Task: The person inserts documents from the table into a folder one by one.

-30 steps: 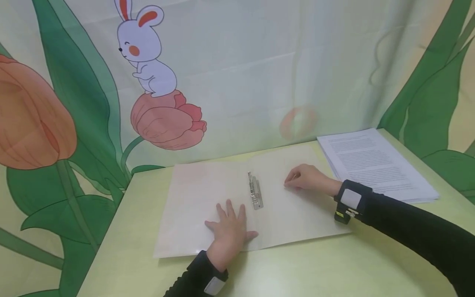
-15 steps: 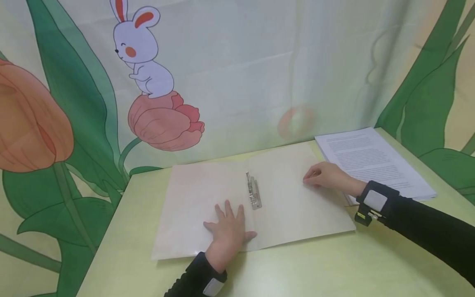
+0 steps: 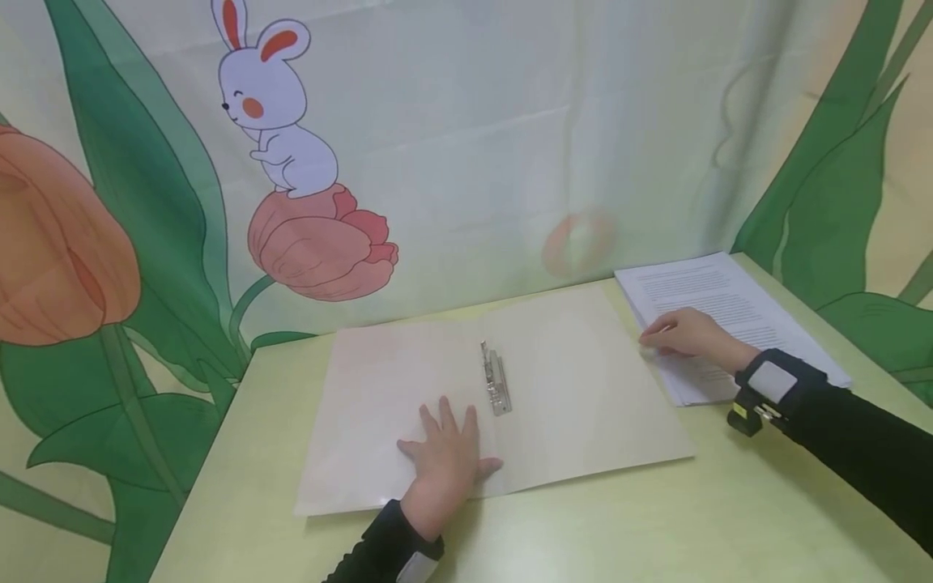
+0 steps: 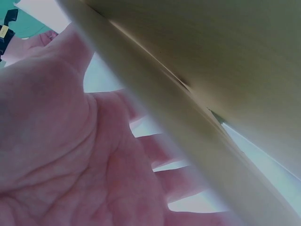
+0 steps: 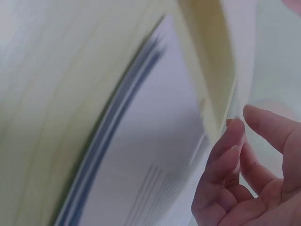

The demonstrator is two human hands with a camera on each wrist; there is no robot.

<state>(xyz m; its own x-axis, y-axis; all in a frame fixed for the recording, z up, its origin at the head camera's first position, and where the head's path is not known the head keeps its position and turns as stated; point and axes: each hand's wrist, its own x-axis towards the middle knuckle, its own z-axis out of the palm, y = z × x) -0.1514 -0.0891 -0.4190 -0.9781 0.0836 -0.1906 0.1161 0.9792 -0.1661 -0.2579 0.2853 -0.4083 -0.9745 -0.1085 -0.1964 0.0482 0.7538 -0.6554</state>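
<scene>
An opened cream-white folder (image 3: 576, 389) lies on the table, a metal clip (image 3: 496, 380) fixed near its fold. My left hand (image 3: 442, 465) presses flat on the left cover with its fingers spread; the left wrist view shows its palm beside the folder's edge. My right hand (image 3: 692, 336) is over the left part of a stack of printed paper (image 3: 736, 304), near the folder's right edge. In the right wrist view its fingers are loosely bent, the thumb a little apart from the index finger, and nothing shows between them.
The pale yellow-green table (image 3: 605, 526) carries the folder and the paper stack, which sits at the back right. Behind the table hangs a curtain (image 3: 474, 162) printed with a rabbit and tulips.
My right hand has moved right, from above the folder's right cover to over the paper stack's left part. The left hand keeps its place on the folder.
</scene>
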